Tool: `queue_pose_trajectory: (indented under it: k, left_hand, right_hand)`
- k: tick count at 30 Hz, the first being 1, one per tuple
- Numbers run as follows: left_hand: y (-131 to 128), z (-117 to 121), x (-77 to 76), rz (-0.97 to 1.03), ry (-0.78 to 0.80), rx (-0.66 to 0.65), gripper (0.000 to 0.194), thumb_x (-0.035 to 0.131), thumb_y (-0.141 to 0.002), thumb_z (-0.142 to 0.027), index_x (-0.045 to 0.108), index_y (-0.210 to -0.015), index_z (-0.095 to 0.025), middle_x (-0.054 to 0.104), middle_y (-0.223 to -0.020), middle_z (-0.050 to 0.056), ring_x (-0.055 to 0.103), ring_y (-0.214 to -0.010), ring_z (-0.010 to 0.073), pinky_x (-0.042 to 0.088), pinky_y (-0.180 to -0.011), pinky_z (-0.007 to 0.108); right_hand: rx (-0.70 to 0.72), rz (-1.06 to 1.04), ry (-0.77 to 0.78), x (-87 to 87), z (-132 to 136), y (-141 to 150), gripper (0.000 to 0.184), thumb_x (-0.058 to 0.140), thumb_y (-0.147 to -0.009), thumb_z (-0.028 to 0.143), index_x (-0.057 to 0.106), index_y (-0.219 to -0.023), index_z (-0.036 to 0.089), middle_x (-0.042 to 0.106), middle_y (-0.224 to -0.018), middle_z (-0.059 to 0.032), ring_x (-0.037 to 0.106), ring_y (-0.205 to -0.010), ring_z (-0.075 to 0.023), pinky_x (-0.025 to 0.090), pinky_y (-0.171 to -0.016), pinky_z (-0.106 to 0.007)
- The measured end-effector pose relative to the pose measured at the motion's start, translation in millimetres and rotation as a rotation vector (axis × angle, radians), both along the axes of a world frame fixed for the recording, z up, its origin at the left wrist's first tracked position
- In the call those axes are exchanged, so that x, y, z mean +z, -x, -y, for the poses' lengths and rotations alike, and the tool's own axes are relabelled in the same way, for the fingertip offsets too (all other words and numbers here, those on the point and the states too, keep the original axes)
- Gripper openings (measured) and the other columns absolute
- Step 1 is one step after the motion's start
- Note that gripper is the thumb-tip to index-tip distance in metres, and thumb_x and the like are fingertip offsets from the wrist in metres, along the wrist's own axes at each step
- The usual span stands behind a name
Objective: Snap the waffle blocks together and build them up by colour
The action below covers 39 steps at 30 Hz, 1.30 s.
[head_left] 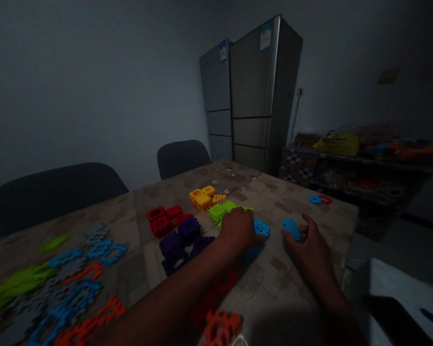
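Observation:
In the head view, my right hand (pixel 312 250) is at the right of the table, gripping a light blue notched toy piece (pixel 291 228) between thumb and fingers. My left hand (pixel 239 228) reaches across the middle with curled fingers, closed around the edge of another light blue notched piece (pixel 262 227). Just behind it lies a pile of lime green pieces (pixel 218 211). More blue pieces (pixel 250 253) show partly under my left wrist. Dark purple pieces (pixel 189 230) are grouped left of my forearm, beside red ones (pixel 160 225). Yellow pieces (pixel 203 198) lie farther back.
Loose grey, blue, green and orange pieces (pixel 65 283) spread over the table's left side. Orange pieces (pixel 222 327) lie at the near edge. A blue and a red piece (pixel 324 199) sit far right. Chairs (pixel 183 154), refrigerators (pixel 252 86) and a loaded shelf (pixel 364 163) stand beyond.

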<state>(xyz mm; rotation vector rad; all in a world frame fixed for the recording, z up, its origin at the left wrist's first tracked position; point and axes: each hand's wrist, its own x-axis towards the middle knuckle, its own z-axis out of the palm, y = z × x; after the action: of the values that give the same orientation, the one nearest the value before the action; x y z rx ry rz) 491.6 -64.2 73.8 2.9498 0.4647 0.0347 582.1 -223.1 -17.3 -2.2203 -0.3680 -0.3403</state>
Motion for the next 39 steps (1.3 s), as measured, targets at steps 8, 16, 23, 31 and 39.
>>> queue_pose_trajectory:
  k: [8,16,23,31,39]
  left_hand:
    - [130,-58,6.2,0.338,0.195,-0.104,0.031,0.056,-0.092,-0.026,0.066,-0.121,-0.021,0.069,-0.122,0.010,0.066,-0.111,0.0262,0.053,-0.096,0.040]
    - [209,-86,-16.5,0.445,0.223,-0.031,0.025,0.056,-0.093,-0.035,0.071,-0.111,-0.029,0.075,-0.114,0.004,0.072,-0.099,0.0247,0.060,-0.085,0.037]
    - [214,-82,-22.0,0.412,0.318,-0.002,0.027,0.055,-0.091,-0.033,0.071,-0.113,-0.029,0.074,-0.118,0.005,0.069,-0.107,0.0259,0.057,-0.093,0.043]
    - [189,-70,-11.7,0.304,0.392,-0.076,0.026,0.054,-0.091,-0.024,0.071,-0.110,-0.024,0.074,-0.113,0.006,0.069,-0.104,0.0242,0.056,-0.091,0.039]
    - [105,-35,-8.2,0.135,0.236,-0.101,0.051,0.074,-0.083,-0.030,0.063,-0.131,-0.017,0.070,-0.129,0.011,0.065,-0.120,0.0273,0.051,-0.102,0.036]
  right_hand:
    - [0.064,0.151,0.152,9.2,-9,20,0.073,0.054,-0.083,0.047,0.045,-0.143,0.006,0.067,-0.105,-0.0162,0.063,-0.097,-0.0340,0.048,-0.086,-0.046]
    - [0.324,0.296,0.571,28.2,-44,74,0.065,0.064,-0.087,0.030,0.046,-0.145,0.006,0.069,-0.120,-0.0202,0.062,-0.110,-0.0351,0.039,-0.101,-0.050]
    - [0.347,0.360,0.695,27.6,-58,80,0.060,0.063,-0.089,0.029,0.051,-0.143,0.007,0.069,-0.117,-0.0206,0.061,-0.109,-0.0366,0.037,-0.098,-0.052]
    - [0.377,0.348,0.624,33.4,-43,84,0.054,0.062,-0.093,0.034,0.054,-0.141,0.009,0.068,-0.123,-0.0203,0.061,-0.110,-0.0373,0.042,-0.095,-0.052]
    - [0.361,0.007,0.370,24.9,-7,77,0.031,0.036,-0.094,0.024,0.058,-0.115,0.018,0.072,-0.101,-0.0116,0.069,-0.091,-0.0257,0.049,-0.075,-0.035]
